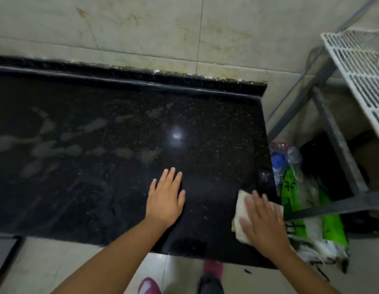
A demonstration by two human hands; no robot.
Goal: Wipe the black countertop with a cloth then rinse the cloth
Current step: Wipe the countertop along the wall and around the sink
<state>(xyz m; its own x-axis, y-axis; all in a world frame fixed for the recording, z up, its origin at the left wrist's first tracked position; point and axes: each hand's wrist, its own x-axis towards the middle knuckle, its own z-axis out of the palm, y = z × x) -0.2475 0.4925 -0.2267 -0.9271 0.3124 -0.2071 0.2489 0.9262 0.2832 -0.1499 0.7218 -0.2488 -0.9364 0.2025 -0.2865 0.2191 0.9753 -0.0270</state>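
The black speckled countertop point(99, 187) fills the middle of the view, with pale wet smears across its left half. A folded off-white cloth point(240, 211) lies at the counter's right edge. My right hand point(263, 223) presses flat on the cloth, fingers straight and spread. Flat on the bare counter near the front middle rests my left hand point(166, 198), fingers extended, holding nothing. A small dark object point(266, 181) sits on the counter's right edge just beyond the cloth.
A tiled wall point(184, 28) rises behind the counter. Right of the counter stands a metal rack point(337, 132) with a white wire shelf point(358, 66). Below it lie green-and-white bags point(301, 209) and a clear bag with a blue item point(279, 160). Pink shoes point(148, 286) show on the floor.
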